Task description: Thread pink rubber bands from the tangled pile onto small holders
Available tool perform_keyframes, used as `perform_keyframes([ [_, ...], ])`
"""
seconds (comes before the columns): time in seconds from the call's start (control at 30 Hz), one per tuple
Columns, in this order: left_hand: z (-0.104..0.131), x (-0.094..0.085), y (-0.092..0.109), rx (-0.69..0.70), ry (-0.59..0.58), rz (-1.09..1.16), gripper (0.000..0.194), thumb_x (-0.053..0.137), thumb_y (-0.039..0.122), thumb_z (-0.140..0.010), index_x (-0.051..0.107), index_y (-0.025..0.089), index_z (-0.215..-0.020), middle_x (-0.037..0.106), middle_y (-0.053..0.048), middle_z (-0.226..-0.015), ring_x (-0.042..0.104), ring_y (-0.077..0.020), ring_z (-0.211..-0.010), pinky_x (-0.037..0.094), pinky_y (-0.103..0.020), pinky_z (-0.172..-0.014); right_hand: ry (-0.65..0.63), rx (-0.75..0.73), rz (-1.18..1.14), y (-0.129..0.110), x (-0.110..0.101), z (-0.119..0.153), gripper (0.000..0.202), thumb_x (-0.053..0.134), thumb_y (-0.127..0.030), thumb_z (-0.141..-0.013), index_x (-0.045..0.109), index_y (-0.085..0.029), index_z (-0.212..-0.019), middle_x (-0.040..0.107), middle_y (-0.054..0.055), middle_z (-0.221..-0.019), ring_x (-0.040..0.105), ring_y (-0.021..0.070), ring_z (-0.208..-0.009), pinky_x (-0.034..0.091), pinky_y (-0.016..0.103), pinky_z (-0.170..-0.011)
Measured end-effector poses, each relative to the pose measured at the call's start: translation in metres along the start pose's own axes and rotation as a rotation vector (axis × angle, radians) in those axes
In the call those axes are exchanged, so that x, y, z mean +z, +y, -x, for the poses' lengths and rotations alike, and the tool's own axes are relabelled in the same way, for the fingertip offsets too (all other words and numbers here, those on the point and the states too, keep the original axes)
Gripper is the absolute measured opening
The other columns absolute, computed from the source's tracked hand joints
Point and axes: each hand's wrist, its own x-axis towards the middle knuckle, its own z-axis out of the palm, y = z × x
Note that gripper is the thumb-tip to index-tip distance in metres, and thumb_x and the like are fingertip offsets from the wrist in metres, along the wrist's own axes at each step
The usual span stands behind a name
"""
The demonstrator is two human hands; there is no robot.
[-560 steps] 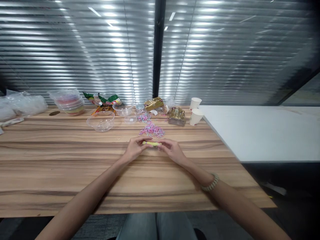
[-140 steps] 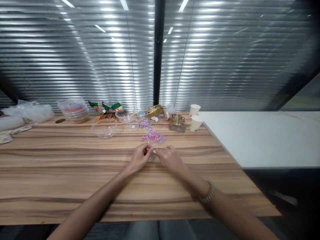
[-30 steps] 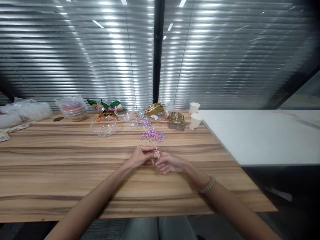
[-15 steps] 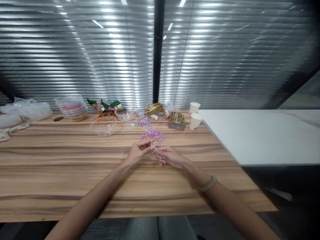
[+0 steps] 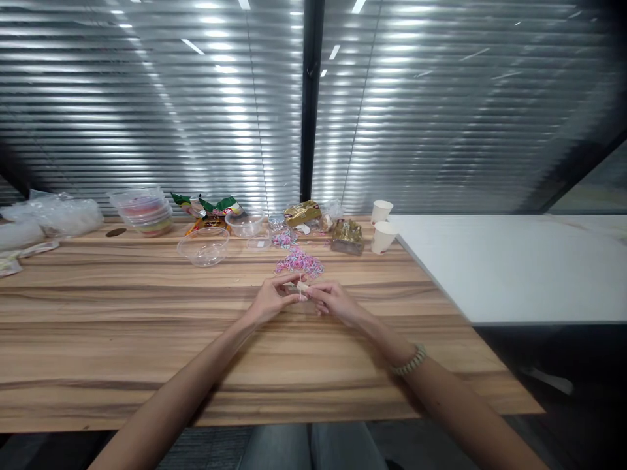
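My left hand holds a thin white elastic band stretched upright between thumb and forefinger. Opposite it, my right hand pinches a small pale flat piece, which passes at the band; whether it goes through the band I cannot tell. Both hands are just above the table, close together. Right behind them lies a pile of small pink, purple and bluish rings. More such rings are heaped farther back.
At the back stand a clear bowl, a second clear bowl, stacked tubs, snack bags, gold packs and two paper cups. Plastic bags lie far left. A white table adjoins on the right.
My right hand has turned a little, and the pale flat piece in its fingers now shows between the hands. My left thumb and forefinger have spread with the band between them.
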Motion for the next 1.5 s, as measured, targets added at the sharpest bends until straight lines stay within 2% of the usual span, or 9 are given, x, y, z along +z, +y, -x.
perform_keyframes([
  [0.27,0.0,-0.001,0.003,0.003,-0.038,-0.081,0.049,0.069,0.034,-0.062,0.062,0.017,-0.106,0.064,-0.009,-0.103,0.059,-0.019,-0.078,0.044,-0.028,-0.069,-0.01,-0.085,0.138,-0.005,0.0,0.002,0.041,0.049,-0.051,-0.078,0.061,-0.012,-0.075,0.039,-0.004,-0.048,0.036,0.0055,-0.044,0.026,0.019,-0.044],
  [0.47,0.0,0.003,0.006,0.032,-0.06,-0.152,0.031,0.052,0.041,-0.076,0.068,0.014,-0.076,0.066,-0.006,-0.074,0.057,-0.0168,-0.069,0.042,-0.025,-0.066,0.166,-0.098,-0.153,0.001,0.001,-0.004,0.035,0.057,-0.048,-0.072,0.058,-0.013,-0.074,0.042,-0.003,-0.057,0.032,0.005,-0.048,0.025,0.019,-0.046],
  [0.63,0.009,0.008,0.019,0.26,0.021,-0.274,0.024,0.052,0.036,-0.078,0.064,0.016,-0.073,0.063,-0.006,-0.079,0.054,-0.0191,-0.084,0.039,-0.03,-0.08,0.27,-0.095,-0.284,0.004,0.0,-0.006,0.035,0.059,-0.047,-0.07,0.05,-0.014,-0.064,0.036,-0.004,-0.054,0.028,0.0054,-0.047,0.021,0.02,-0.046],
  [0.73,0.014,0.011,0.028,0.363,-0.064,-0.226,0.018,0.053,0.033,-0.077,0.064,0.018,-0.076,0.063,-0.007,-0.082,0.052,-0.0205,-0.091,0.036,-0.032,-0.086,0.255,-0.096,-0.287,0.003,0.001,-0.006,0.038,0.058,-0.048,-0.071,0.044,-0.015,-0.059,0.034,-0.004,-0.051,0.029,0.0063,-0.047,0.023,0.021,-0.047],
  [0.93,0.007,0.014,0.014,-0.003,-0.099,0.14,0.026,0.048,0.038,-0.079,0.056,0.015,-0.067,0.055,-0.002,-0.067,0.051,-0.0133,-0.067,0.041,-0.025,-0.069,0.262,-0.144,-0.133,0.001,0.003,-0.004,0.04,0.053,-0.053,-0.074,0.048,-0.016,-0.061,0.037,-0.003,-0.054,0.033,0.0084,-0.053,0.028,0.021,-0.053],
  [1.07,-0.002,0.014,-0.001,-0.332,-0.036,0.519,0.021,0.053,0.035,-0.072,0.054,0.014,-0.067,0.05,0.001,-0.061,0.045,-0.0091,-0.054,0.04,-0.022,-0.057,0.076,-0.274,0.339,0.003,0.0,-0.001,0.034,0.044,-0.047,-0.083,0.061,-0.017,-0.08,0.055,0.003,-0.07,0.044,0.0136,-0.067,0.033,0.025,-0.065],
  [1.13,-0.003,0.013,-0.002,-0.37,0.0,0.58,0.02,0.055,0.033,-0.071,0.056,0.014,-0.068,0.051,0.0,-0.063,0.045,-0.0086,-0.054,0.039,-0.021,-0.056,0.007,-0.365,0.574,0.004,-0.003,0.001,0.031,0.041,-0.04,-0.086,0.063,-0.02,-0.086,0.059,0.006,-0.081,0.046,0.0165,-0.076,0.033,0.028,-0.073],
  [1.3,0.002,0.01,0.01,-0.07,0.034,0.301,0.022,0.059,0.036,-0.072,0.062,0.015,-0.068,0.052,-0.002,-0.071,0.049,-0.0126,-0.071,0.039,-0.024,-0.068,0.152,-0.384,0.704,0.005,-0.005,0.002,0.028,0.043,-0.037,-0.085,0.065,-0.022,-0.086,0.061,0.007,-0.081,0.048,0.0189,-0.077,0.032,0.029,-0.075],
  [1.5,0.011,0.015,0.019,0.276,0.038,-0.16,0.018,0.056,0.033,-0.076,0.068,0.018,-0.076,0.053,-0.007,-0.092,0.049,-0.0175,-0.091,0.038,-0.03,-0.082,0.267,-0.2,0.286,0.006,0.003,-0.001,0.036,0.047,-0.049,-0.079,0.06,-0.017,-0.072,0.051,0.002,-0.061,0.042,0.0129,-0.059,0.031,0.023,-0.058],
])
